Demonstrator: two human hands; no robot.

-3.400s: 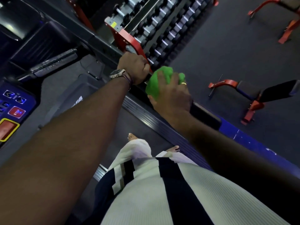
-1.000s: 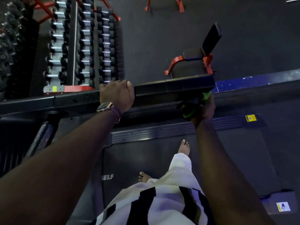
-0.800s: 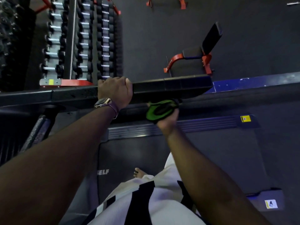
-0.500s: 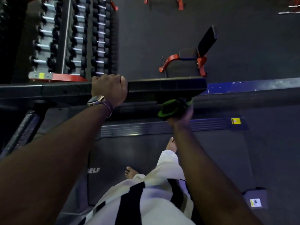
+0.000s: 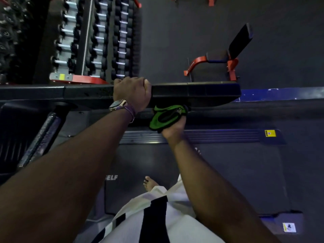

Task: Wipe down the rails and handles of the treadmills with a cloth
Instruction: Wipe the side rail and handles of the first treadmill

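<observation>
On the left, the dumbbell rack (image 5: 91, 39) is standing behind the rail (image 5: 192, 91). The rail is being gripped from above by the left hand (image 5: 132, 92). Under it, the soft, light cloth (image 5: 166, 116) is being held bunched in the right hand (image 5: 172, 128) and is best pressed flat.

Two hands, the left (image 5: 132, 92) and the right (image 5: 172, 128), one green cloth (image 5: 165, 116), one black rail (image 5: 194, 91), one wristwatch (image 5: 117, 104), one red-framed bench (image 5: 220, 58), one dumbbell rack (image 5: 87, 78), one bare foot (image 5: 150, 183).
</observation>
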